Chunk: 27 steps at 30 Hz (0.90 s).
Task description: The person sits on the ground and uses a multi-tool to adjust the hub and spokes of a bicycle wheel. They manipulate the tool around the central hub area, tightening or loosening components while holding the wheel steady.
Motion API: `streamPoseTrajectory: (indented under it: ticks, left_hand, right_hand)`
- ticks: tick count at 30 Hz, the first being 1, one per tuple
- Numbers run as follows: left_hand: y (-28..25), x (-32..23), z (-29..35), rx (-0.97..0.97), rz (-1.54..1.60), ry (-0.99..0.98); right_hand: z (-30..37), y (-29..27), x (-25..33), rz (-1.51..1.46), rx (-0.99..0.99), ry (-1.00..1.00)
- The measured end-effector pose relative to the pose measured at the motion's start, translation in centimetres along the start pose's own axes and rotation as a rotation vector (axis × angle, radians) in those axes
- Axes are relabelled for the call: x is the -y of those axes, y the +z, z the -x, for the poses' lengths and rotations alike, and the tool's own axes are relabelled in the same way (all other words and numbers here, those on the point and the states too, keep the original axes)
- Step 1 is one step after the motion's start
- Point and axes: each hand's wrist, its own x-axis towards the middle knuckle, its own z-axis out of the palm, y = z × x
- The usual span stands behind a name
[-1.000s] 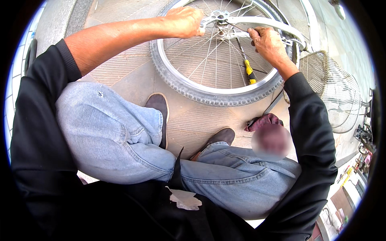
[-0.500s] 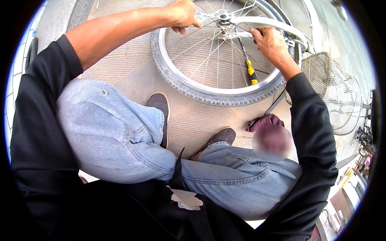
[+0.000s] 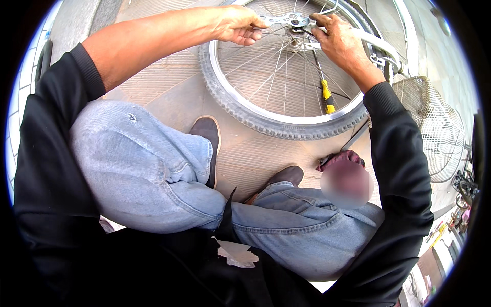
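At top centre of the head view, both my hands meet at the hub of one bicycle wheel (image 3: 279, 110).

Count: one wheel, one flat metal wrench (image 3: 279, 20), one yellow-handled screwdriver (image 3: 326, 94), one wire basket (image 3: 434, 128), two shoes, left (image 3: 207, 135) and right (image 3: 284, 179).

My left hand (image 3: 235, 24) is curled shut around the wrench's handle end, fingers wrapped under it. Wrench runs out of that fist to the right, long axis roughly horizontal, head end sitting on the hub (image 3: 295, 23). So the tool lies just right of the left hand, touching it, and bridges the gap toward the right hand.

My right hand (image 3: 340, 41) is on the other side of the hub, fingers bent down onto the axle area, thumb side toward the wrench head. It seems to grip something at the hub, but I can't tell what; the fingers hide it. Palm rests against the white frame tube (image 3: 376, 43).

Wheel sits on ribbed paving (image 3: 169, 87), tyre's near edge just beyond my left shoe. Screwdriver lies seen through the spokes, below the right hand, long axis near vertical in frame, yellow handle toward me, shaft pointing up at the hub.

Basket is well right of the wheel, past my right sleeve.
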Motion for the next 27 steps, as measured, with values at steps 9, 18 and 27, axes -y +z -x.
streamPoseTrajectory:
  ticks: [9,18,27]
  left_hand:
    - [-1.5,1.3,-2.1,-0.113,-0.041,0.016]
    - [-2.4,0.1,-4.5,-0.123,-0.124,0.091]
    - [-2.6,-0.3,-9.1,-0.196,0.062,0.044]
  right_hand:
    - [-0.4,0.4,0.1,-0.025,0.054,0.043]
    - [-0.1,-0.4,0.5,-0.11,0.117,0.131]
    - [0.4,-0.7,0.5,-0.288,0.114,0.172]
